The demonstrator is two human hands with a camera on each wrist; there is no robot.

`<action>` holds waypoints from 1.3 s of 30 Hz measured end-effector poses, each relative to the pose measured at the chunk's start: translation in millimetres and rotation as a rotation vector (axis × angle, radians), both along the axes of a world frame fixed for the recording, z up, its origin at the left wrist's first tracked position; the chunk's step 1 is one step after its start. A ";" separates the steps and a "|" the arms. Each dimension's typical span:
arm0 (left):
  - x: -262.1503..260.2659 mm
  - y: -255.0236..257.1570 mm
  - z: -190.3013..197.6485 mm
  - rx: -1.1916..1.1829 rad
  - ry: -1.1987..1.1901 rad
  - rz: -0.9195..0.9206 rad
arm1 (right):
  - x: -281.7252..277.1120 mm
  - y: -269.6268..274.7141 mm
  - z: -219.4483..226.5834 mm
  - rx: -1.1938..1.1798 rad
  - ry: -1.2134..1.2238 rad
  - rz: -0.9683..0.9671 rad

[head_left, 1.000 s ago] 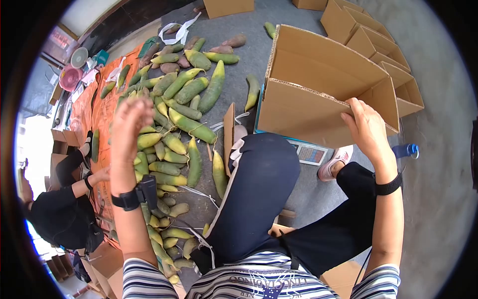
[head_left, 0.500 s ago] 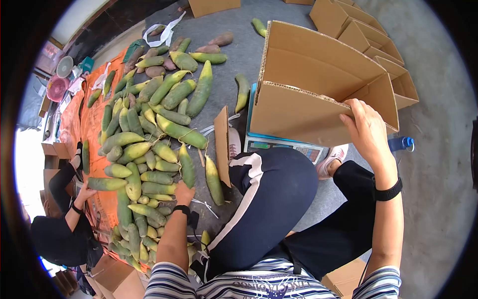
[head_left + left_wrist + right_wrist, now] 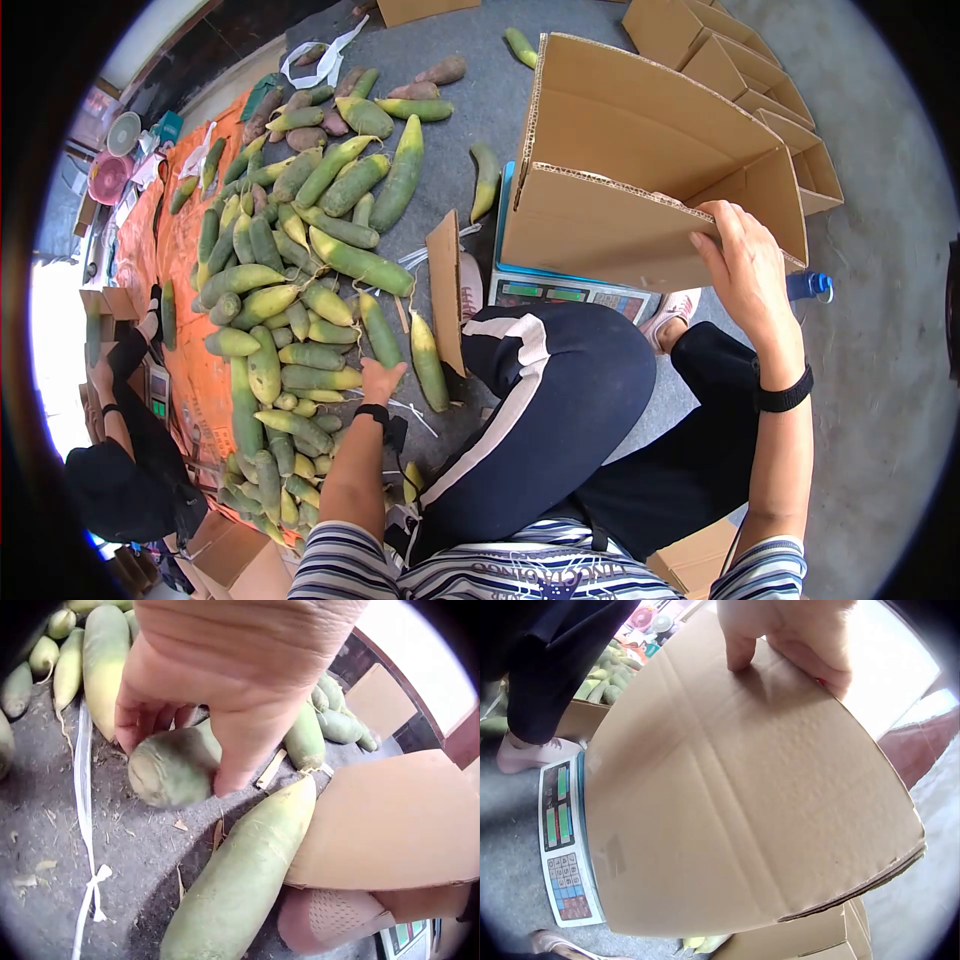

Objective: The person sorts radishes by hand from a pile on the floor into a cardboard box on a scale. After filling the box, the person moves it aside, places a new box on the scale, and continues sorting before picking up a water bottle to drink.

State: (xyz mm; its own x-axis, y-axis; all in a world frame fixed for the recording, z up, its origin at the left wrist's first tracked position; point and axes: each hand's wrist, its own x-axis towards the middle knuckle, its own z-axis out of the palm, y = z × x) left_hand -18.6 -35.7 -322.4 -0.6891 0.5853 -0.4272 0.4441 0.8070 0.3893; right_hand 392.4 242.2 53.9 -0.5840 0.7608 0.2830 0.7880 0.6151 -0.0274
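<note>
My left hand (image 3: 380,383) is at the near right edge of the radish heap, gripping a green radish (image 3: 380,335). In the left wrist view the thumb and fingers of that hand (image 3: 232,682) curl round the radish (image 3: 172,766) from both sides; another radish (image 3: 244,877) lies just beside it. My right hand (image 3: 748,275) pinches the top edge of an open cardboard box (image 3: 610,230), thumb outside and fingers over the rim. The right wrist view shows this hand (image 3: 787,637) on the box wall (image 3: 705,787). The box stands on a scale (image 3: 570,292).
Between heap and my leg stands a cardboard piece (image 3: 445,290). More boxes (image 3: 745,75) stand at the upper right, a blue bottle (image 3: 808,286) beside them. Another person (image 3: 120,480) sits at the left by the orange sheet (image 3: 140,250). Dark red radishes (image 3: 443,70) lie at the heap's far end.
My left hand has come down from the air to the heap and taken hold of a radish, whose near end has shifted right. The other person's hand has moved away from the heap.
</note>
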 end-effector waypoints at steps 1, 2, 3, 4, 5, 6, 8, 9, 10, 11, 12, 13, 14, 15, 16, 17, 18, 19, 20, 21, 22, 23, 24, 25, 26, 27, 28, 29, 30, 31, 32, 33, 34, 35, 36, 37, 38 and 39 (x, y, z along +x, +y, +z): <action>-0.5 2.5 1.4 -0.028 0.005 -0.027 | 0.8 0.8 -0.8 0.002 0.007 -0.003; -2.9 5.6 3.9 -0.055 0.012 -0.054 | 1.6 2.3 -3.0 -0.006 0.007 -0.005; -8.6 6.2 4.8 -0.051 0.022 -0.060 | 3.0 3.7 -3.8 -0.014 0.008 -0.011; -15.1 5.3 6.8 -0.035 -0.263 0.021 | 3.7 4.1 -3.0 -0.010 0.018 -0.019; -20.2 6.0 7.8 -0.022 -0.549 0.099 | 3.7 3.8 -2.3 -0.008 0.006 -0.015; -11.5 12.0 44.9 -0.031 -0.753 0.236 | 4.0 3.3 -1.4 -0.007 -0.008 -0.013; -3.0 16.1 90.7 0.028 -0.880 0.369 | 5.4 3.7 -3.5 0.006 -0.001 -0.020; 1.2 17.7 110.7 0.090 -1.013 0.517 | 5.9 4.3 -5.3 0.017 -0.001 -0.015; 6.4 20.2 132.4 0.167 -1.025 0.557 | 6.7 5.2 -6.3 0.022 -0.004 -0.018; 6.9 22.7 152.2 0.171 -1.021 0.545 | 7.6 5.3 -7.2 0.029 0.003 -0.027; 6.9 26.0 169.9 0.189 -0.998 0.449 | 8.4 5.2 -9.6 0.032 0.009 -0.016; 7.8 30.2 188.5 0.206 -0.975 0.353 | 9.7 5.7 -10.7 0.035 0.014 -0.006; 8.3 37.3 207.8 0.210 -0.903 0.265 | 10.5 6.7 -12.6 0.058 0.028 0.006; 11.0 45.3 237.4 0.236 -0.860 0.159 | 11.0 6.5 -12.8 0.065 0.034 -0.001; 18.0 54.0 266.8 0.330 -0.771 0.092 | 11.3 5.8 -12.7 0.058 0.022 -0.005; 26.4 62.4 294.8 0.420 -0.681 0.025 | 11.8 4.9 -12.4 0.048 0.010 -0.009; 31.7 69.9 320.0 0.515 -0.611 -0.064 | 12.3 4.3 -11.8 0.048 0.012 -0.005; 37.1 76.7 342.9 0.608 -0.540 -0.154 | 12.4 3.2 -13.4 0.052 0.019 -0.014; 47.3 83.3 368.2 0.700 -0.472 -0.217 | 13.0 3.2 -13.9 0.052 0.007 -0.018; 56.3 90.4 390.1 0.791 -0.403 -0.282 | 13.6 3.0 -14.4 0.051 -0.004 -0.023; 59.9 99.1 404.7 0.853 -0.228 -0.387 | 13.7 2.6 -14.4 0.054 0.002 -0.034; 63.5 108.5 418.2 0.912 -0.050 -0.488 | 13.3 2.3 -14.1 0.056 -0.001 -0.028; 76.5 118.2 433.5 0.933 -0.007 -0.515 | 13.9 1.7 -14.5 0.057 -0.005 -0.020; 91.4 131.6 445.9 0.980 0.026 -0.586 | 14.7 0.9 -15.0 0.060 -0.002 -0.022; 104.6 144.1 455.5 0.990 0.019 -0.623 | 14.7 0.2 -14.3 0.062 -0.006 -0.025; 116.4 157.5 461.5 1.001 0.013 -0.657 | 14.3 0.1 -13.9 0.065 -0.011 -0.024; 126.2 173.5 463.3 1.026 0.005 -0.686 | 14.3 -0.1 -14.3 0.073 -0.009 -0.019; 136.1 190.5 463.7 1.051 -0.002 -0.714 | 15.1 -0.8 -15.3 0.069 -0.012 -0.015; 148.9 207.0 463.2 1.023 -0.051 -0.744 | 16.0 -2.3 -15.3 0.064 -0.017 -0.010; 162.2 223.3 461.3 0.994 -0.099 -0.771 | 17.0 -3.6 -14.3 0.069 -0.017 -0.002; 173.7 239.8 454.2 0.999 -0.006 -0.827 | 18.2 -4.9 -13.5 0.059 -0.012 0.013; 183.7 255.1 448.4 1.000 0.087 -0.882 | 19.1 -5.1 -12.4 0.047 -0.009 0.028; 193.1 265.2 448.1 0.940 0.124 -0.920 | 20.5 -6.1 -12.1 0.019 0.016 0.042; 201.4 273.9 447.2 0.879 0.159 -0.959 | 20.5 -6.4 -11.5 0.020 0.016 0.047; 206.6 283.7 439.2 0.891 0.207 -1.016 | 20.5 -6.3 -10.8 0.025 0.022 0.046; 213.3 287.4 434.1 0.821 0.232 -1.019 | 20.6 -6.7 -10.4 0.028 0.029 0.044; 216.6 292.2 425.0 0.747 0.256 -1.053 | 20.2 -5.9 -10.2 0.029 0.029 0.043; 220.2 295.1 418.2 0.673 0.280 -1.087 | 19.4 -5.1 -10.0 0.045 0.036 0.049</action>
